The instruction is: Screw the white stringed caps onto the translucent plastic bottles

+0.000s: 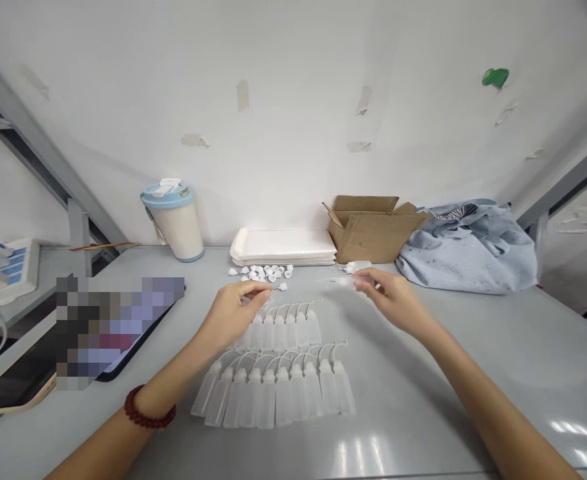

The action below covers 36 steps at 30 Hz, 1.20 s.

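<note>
My left hand is closed in a pinch at a small white cap, which sticks out past the fingertips on a thin stem. To the right, my right hand pinches a small translucent squeeze bottle, slightly blurred and pointing left with a thin tip. Just behind it lies another squeeze bottle. A pile of loose white caps sits beyond my left fingers. Two rows of translucent bottles with curved thin strips, the near row and the far row, lie flat in front of me.
Against the wall stand a blue-lidded tumbler, a stack of white padded envelopes and an open cardboard box. A light blue cloth is bunched at the right. Phones and a power strip lie at the left.
</note>
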### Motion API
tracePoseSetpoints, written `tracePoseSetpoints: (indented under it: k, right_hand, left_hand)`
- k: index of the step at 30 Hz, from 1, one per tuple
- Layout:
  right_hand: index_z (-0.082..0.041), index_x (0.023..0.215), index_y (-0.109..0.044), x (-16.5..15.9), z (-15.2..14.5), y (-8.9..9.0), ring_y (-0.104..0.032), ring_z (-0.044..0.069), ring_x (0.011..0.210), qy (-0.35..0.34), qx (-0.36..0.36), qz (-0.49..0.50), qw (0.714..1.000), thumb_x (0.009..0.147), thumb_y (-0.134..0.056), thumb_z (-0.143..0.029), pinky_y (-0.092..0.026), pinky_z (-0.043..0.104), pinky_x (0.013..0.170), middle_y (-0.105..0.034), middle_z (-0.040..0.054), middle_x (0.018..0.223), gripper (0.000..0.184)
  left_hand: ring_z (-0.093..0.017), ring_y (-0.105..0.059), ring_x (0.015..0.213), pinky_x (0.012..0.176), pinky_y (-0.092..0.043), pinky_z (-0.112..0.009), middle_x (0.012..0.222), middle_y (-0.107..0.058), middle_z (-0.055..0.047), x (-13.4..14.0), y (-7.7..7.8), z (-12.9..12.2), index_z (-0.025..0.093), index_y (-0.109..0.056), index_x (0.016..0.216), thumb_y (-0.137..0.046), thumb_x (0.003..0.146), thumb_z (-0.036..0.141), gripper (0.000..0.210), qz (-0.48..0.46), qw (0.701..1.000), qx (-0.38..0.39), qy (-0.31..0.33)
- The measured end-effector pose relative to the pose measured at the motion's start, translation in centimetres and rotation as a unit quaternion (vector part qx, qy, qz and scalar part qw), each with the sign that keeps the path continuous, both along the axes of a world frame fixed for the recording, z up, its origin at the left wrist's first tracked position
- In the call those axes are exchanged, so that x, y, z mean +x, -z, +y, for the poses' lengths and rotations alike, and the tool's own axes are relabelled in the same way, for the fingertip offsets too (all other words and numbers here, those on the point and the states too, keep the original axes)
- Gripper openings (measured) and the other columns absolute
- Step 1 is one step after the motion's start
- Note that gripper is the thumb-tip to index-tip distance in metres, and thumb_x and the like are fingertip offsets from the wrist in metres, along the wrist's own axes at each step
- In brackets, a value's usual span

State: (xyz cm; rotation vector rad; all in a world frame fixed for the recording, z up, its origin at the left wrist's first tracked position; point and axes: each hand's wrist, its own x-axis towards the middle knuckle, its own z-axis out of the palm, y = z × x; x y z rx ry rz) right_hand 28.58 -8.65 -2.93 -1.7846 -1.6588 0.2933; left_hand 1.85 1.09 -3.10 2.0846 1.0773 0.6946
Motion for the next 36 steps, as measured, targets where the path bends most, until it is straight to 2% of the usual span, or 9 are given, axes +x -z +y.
tracePoseSetpoints:
  k: [4,10,18,22,25,29,31,34,36]
  right_hand:
    - [-0.017,0.087,-0.063,3.2,0.2,-0.1,-0.058,0.018,0.069,0.004,-0.071,-0.016,0.997,0.085,-0.047,-0.042,-0.045,0.03,0.063,-0.068,0.006,0.081,0.03]
    - [-0.015,0.084,-0.065,5.3,0.5,1.2,-0.06,0.02,0.071,0.028,-0.078,-0.085,0.993,0.078,-0.057,-0.028,-0.044,0.029,0.063,-0.068,0.0064,0.077,0.016]
    - [-0.016,0.097,-0.066,4.7,1.8,3.6,-0.059,0.022,0.083,0.052,-0.041,-0.163,0.984,0.078,-0.059,-0.016,-0.043,0.031,0.074,-0.062,0.011,0.097,0.02]
    - [-0.017,0.097,-0.068,4.3,2.0,3.5,-0.055,0.028,0.095,0.047,-0.022,-0.187,0.981,0.076,-0.063,-0.019,-0.044,0.035,0.079,-0.059,0.0122,0.098,0.021]
    - [-0.017,0.092,-0.068,4.2,1.9,3.1,-0.057,0.029,0.092,0.038,-0.013,-0.181,0.983,0.074,-0.065,-0.017,-0.045,0.037,0.076,-0.06,0.0117,0.093,0.018]
    - [-0.017,0.092,-0.064,2.6,1.3,2.4,-0.059,0.022,0.078,0.014,0.011,-0.148,0.989,0.081,-0.057,-0.022,-0.046,0.033,0.069,-0.061,0.0094,0.089,0.014]
    - [-0.017,0.093,-0.062,0.6,0.7,2.0,-0.056,0.017,0.066,-0.041,0.022,-0.075,0.996,0.087,-0.05,-0.025,-0.044,0.029,0.062,-0.061,0.007,0.082,0.016]
    - [-0.019,0.098,-0.061,-2.8,-0.2,1.6,-0.055,0.014,0.066,-0.15,-0.022,-0.022,0.988,0.091,-0.043,-0.024,-0.041,0.025,0.06,-0.062,0.0048,0.084,0.02]
    - [-0.019,0.091,-0.06,-4.7,-0.5,1.5,-0.053,0.014,0.065,-0.152,-0.058,-0.016,0.987,0.09,-0.044,-0.024,-0.039,0.025,0.059,-0.062,0.003,0.079,0.017]
  left_hand:
    - [-0.019,-0.063,0.081,0.071,-0.05,-0.029,0.098,-0.069,-0.007,1.0,0.9,1.8,0.016,-0.066,0.099,-0.043,0.084,0.025,0.028,0.099,0.989,0.103,0.038]
    - [-0.028,-0.06,0.095,0.084,-0.046,-0.037,0.097,-0.066,-0.012,4.1,1.0,3.3,0.015,-0.066,0.096,-0.051,0.077,0.017,0.025,0.171,0.965,0.17,0.101]
    - [-0.024,-0.059,0.08,0.075,-0.044,-0.034,0.08,-0.063,-0.008,4.9,1.9,3.9,0.017,-0.066,0.078,-0.046,0.076,0.014,0.02,0.222,0.946,0.189,0.144]
    - [-0.022,-0.058,0.073,0.069,-0.043,-0.031,0.075,-0.061,-0.006,4.1,1.8,4.0,0.018,-0.066,0.073,-0.046,0.076,0.018,0.02,0.222,0.948,0.18,0.143]
    - [-0.02,-0.059,0.072,0.068,-0.043,-0.028,0.077,-0.063,-0.005,3.6,1.8,4.1,0.017,-0.066,0.074,-0.047,0.076,0.018,0.019,0.221,0.951,0.163,0.143]
    - [-0.02,-0.06,0.074,0.069,-0.043,-0.028,0.079,-0.063,-0.006,3.2,1.5,4.0,0.016,-0.066,0.075,-0.049,0.079,0.02,0.017,0.213,0.957,0.142,0.139]
    - [-0.021,-0.059,0.076,0.069,-0.044,-0.029,0.081,-0.062,-0.006,2.8,1.0,3.8,0.016,-0.065,0.076,-0.049,0.081,0.022,0.017,0.205,0.961,0.137,0.13]
    - [-0.021,-0.058,0.084,0.074,-0.044,-0.031,0.089,-0.062,-0.007,1.8,0.3,3.0,0.016,-0.062,0.082,-0.049,0.085,0.025,0.016,0.169,0.969,0.144,0.107]
    - [-0.021,-0.057,0.086,0.075,-0.044,-0.031,0.092,-0.062,-0.006,1.0,0.1,2.4,0.017,-0.059,0.086,-0.049,0.086,0.027,0.015,0.122,0.976,0.156,0.086]
